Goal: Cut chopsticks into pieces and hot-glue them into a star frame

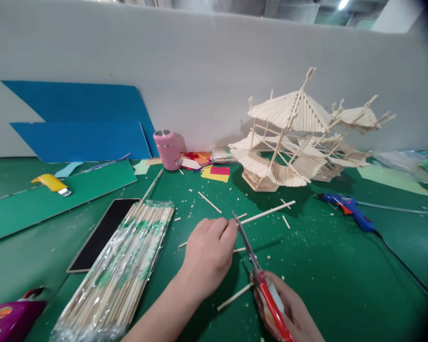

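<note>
My left hand [211, 251] is closed around a thin wooden stick [269, 212], which sticks out to the right past my fingers. In my right hand [294, 306] is a pair of red-handled scissors [262, 285], its narrow blades pointing up and away. The blade tips meet the stick right beside my left fingers. Another wooden stick [235, 297] lies on the table between my hands, partly behind the scissors. Short offcuts [209, 202] and small chips are scattered just beyond my left hand.
A wooden-stick pavilion model [288, 137] stands at the back right, near a blue glue gun [353, 211]. On the left lie a plastic bag of sticks [124, 266], a dark phone-like slab [105, 232] and a yellow utility knife [52, 183]. A pink flask [168, 151] stands behind.
</note>
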Demonstrator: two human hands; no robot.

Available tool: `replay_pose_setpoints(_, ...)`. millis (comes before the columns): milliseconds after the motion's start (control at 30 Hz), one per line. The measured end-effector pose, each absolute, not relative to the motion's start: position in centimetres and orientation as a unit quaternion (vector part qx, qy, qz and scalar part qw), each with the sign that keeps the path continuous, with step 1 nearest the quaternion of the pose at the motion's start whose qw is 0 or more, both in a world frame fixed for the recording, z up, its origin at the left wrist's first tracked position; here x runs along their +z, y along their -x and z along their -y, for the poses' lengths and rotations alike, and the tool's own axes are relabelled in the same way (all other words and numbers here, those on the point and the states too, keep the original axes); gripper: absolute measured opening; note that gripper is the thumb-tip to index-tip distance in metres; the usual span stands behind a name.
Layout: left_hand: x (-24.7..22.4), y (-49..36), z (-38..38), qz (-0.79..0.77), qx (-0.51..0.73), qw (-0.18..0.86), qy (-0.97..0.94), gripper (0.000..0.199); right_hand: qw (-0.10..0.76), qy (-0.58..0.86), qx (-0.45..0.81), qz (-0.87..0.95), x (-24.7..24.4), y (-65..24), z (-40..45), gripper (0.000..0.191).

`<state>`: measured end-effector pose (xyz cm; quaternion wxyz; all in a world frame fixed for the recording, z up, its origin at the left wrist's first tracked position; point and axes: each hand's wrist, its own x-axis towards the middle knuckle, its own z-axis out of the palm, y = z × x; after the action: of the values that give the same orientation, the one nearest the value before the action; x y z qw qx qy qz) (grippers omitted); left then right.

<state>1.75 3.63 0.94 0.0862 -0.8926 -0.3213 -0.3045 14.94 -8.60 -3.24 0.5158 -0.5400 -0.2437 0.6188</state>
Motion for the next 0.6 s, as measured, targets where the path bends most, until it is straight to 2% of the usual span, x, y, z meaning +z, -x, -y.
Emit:
replay_pose_setpoints(167, 1.1, -2.1, -3.3, 0.323, -0.289, 0.079, 0.898, 0.018, 0.482, 0.548, 0.647, 0.223, -2.7, -14.8, 8.8, 0.041)
replay_pose_setpoints(333, 1.1, -2.3, -3.0, 0.314, -0.294, 0.068, 0.9, 0.018, 0.483, 0.548, 0.642, 0.233, -4.4, -15.0, 8.5, 0.03)
replay_pose_setpoints(467, 1.1, -2.3, -3.0, 0.315, -0.294, 0.078, 0.899, 0.02, 0.432, 0.576, 0.651, 0.239, -5.4, -15.3, 7.9, 0.024)
replay_pose_setpoints(600, 1.1, -2.2, -2.9, 0.328, -0.283, 0.092, 0.897, 0.02, 0.429, 0.581, 0.634, 0.276, -4.0, -15.2, 7.9, 0.023)
